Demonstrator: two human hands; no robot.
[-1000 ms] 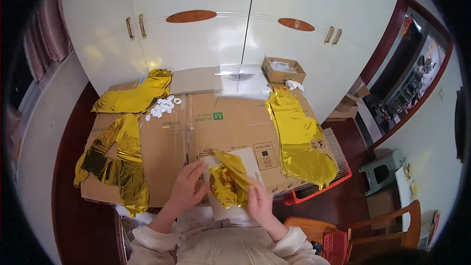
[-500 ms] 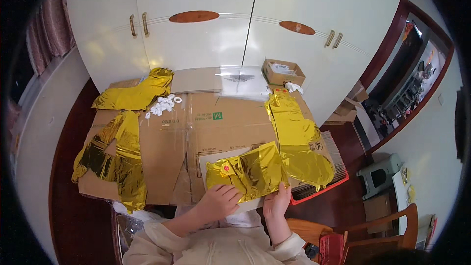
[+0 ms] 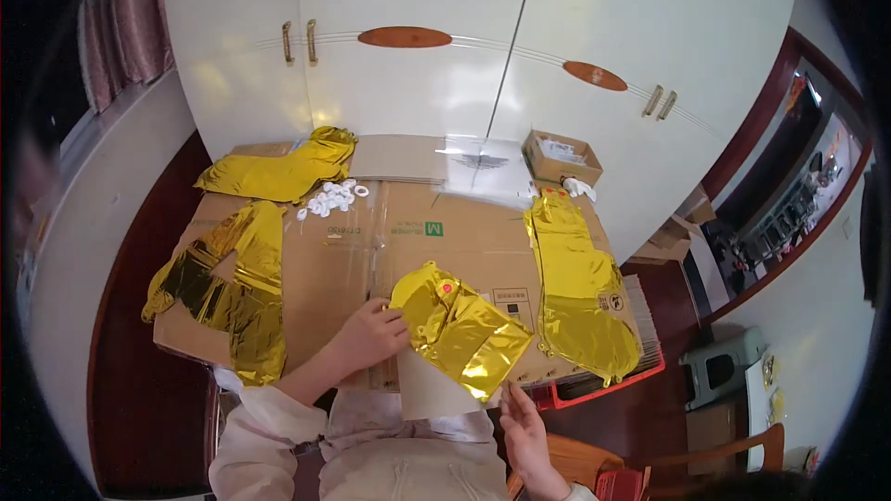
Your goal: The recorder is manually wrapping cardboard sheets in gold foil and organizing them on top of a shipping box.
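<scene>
A folded gold foil balloon (image 3: 473, 334) with a small red spot lies tilted in front of me, partly over a pale board (image 3: 432, 391). At its left edge is my left hand (image 3: 373, 334), fingers curled and closed on the foil. My right hand (image 3: 526, 436) is by the balloon's lower right corner, fingers stretched out and apart, holding nothing. Another flat gold foil balloon (image 3: 585, 297) lies to the right. On the left lie one with a triangular opening (image 3: 255, 288) and a folded gold foil piece (image 3: 278, 170) behind it.
Cardboard (image 3: 325, 278) covers the table. Small white rings (image 3: 331, 198) are heaped at the back left. An open carton (image 3: 563, 158) with white packets stands back right. A red crate (image 3: 594, 396) is beside the table; a grey stool (image 3: 724, 366) and wooden chair (image 3: 715, 455) stand right.
The balloon has turned, its right end swinging down toward me. My right hand has come off it and moved lower. My left hand has shifted to its left edge. The view has shifted too.
</scene>
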